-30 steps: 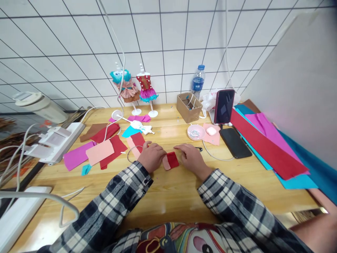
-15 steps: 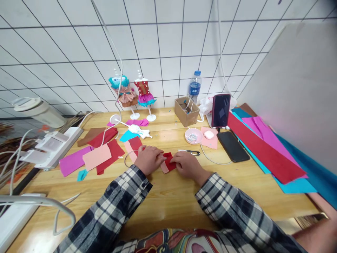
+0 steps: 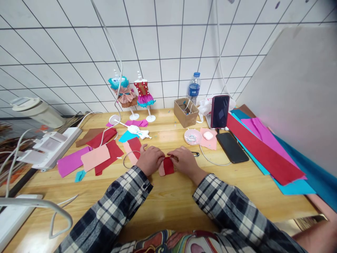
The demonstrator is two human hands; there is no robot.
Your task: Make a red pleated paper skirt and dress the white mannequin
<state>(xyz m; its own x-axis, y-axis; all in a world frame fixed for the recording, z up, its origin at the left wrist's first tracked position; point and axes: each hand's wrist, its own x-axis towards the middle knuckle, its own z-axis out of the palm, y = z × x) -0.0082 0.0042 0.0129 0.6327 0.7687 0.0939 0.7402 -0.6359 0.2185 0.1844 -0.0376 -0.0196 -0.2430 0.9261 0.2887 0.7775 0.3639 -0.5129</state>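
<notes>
A small piece of red and pink crepe paper (image 3: 169, 166) is between my hands at the middle of the table. My left hand (image 3: 150, 160) pinches its upper left edge, fingertips closed. With bent fingers, my right hand (image 3: 185, 161) grips its upper right edge. Left of my left hand lies another red and pink strip (image 3: 132, 149), with a thin wire loop (image 3: 126, 160) over it. A utility knife (image 3: 196, 154) lies partly hidden behind my right hand. A white mini mannequin (image 3: 138, 131) lies flat farther back.
Two dressed mini mannequins (image 3: 143, 93) stand by the tiled wall. At right are a bead dish (image 3: 193, 136), a box (image 3: 186, 112), a bottle (image 3: 194, 88), a propped phone (image 3: 220, 111), a flat phone (image 3: 232, 147) and long paper strips (image 3: 265, 151). Cut pieces (image 3: 95, 158) and power strips (image 3: 59, 147) occupy the left.
My right hand has shifted slightly up and left, closer to my left hand, and now covers more of the knife. More of the small piece's lower part shows flat below my fingers.
</notes>
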